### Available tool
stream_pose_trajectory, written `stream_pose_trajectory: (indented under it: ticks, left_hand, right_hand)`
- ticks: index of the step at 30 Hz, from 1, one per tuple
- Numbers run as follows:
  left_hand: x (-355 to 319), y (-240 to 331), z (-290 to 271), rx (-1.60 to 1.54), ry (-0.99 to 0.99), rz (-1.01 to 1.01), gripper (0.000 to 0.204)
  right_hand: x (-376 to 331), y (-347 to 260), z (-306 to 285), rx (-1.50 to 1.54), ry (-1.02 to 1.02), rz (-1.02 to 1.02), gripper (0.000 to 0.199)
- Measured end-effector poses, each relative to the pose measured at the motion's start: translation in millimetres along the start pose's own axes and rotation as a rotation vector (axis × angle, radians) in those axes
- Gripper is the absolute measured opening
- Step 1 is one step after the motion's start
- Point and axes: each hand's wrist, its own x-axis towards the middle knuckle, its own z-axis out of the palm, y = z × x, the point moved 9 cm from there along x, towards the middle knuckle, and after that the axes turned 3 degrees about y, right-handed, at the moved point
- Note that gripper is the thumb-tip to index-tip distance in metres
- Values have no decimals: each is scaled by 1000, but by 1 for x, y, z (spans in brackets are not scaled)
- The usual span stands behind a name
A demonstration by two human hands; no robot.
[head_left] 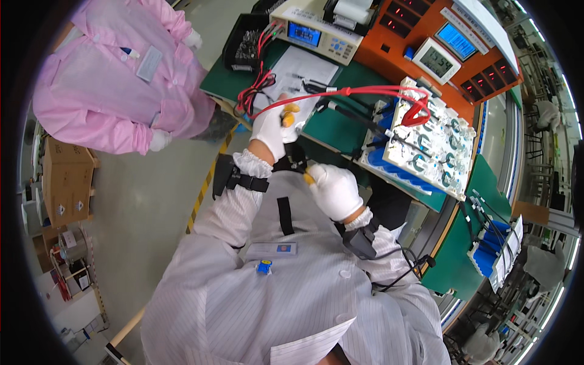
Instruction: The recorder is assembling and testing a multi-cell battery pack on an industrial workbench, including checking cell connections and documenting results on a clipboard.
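Looking down at two white-gloved hands working right at the desk edge. Left hand is closed around a yellow-handled probe with a red lead running off toward 2 o'clock, over to the white battery pack fixture. Right hand sits just below it, at about 5 o'clock from the left one, curled shut on a second yellow-tipped probe; only the little tip pokes out at the thumb side, so can't tell much more about it. The two hands are near each other but not touching.

The fixture lies at 3 o'clock from the hands, blue cells showing under its white top plate, red clip wires lying on it. At 12 o'clock there's a beige bench meter with a blue screen, and a sheet of paper in front of it. A person in a pink coat stands off at 10 o'clock, well apart. Cardboard box over at 9 o'clock on the floor.
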Motion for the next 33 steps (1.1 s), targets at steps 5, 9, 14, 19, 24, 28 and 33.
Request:
stream_pose_trajectory:
  ticks: [5,9,14,19,24,28,33]
  left_hand:
    - [9,7,-25,254,-81,-61,29]
    - [-36,-12,23,399,-396,-172,19]
    - [-34,-29,14,403,-488,-61,15]
    - [-40,-28,5,375,-462,-79,15]
    - [-44,-19,13,443,-440,-46,17]
    - [-40,-10,4,497,-326,10,19]
    - [-46,-12,21,618,-405,52,19]
  right_hand:
    - [-23,33,-20,171,124,149,9]
    - [-13,47,-39,148,243,298,7]
    - [0,51,-45,137,249,261,9]
    - [10,47,-38,168,162,242,12]
    - [8,44,-33,220,157,261,10]
    - [6,45,-37,217,191,256,11]
    - [8,43,-31,187,163,185,13]
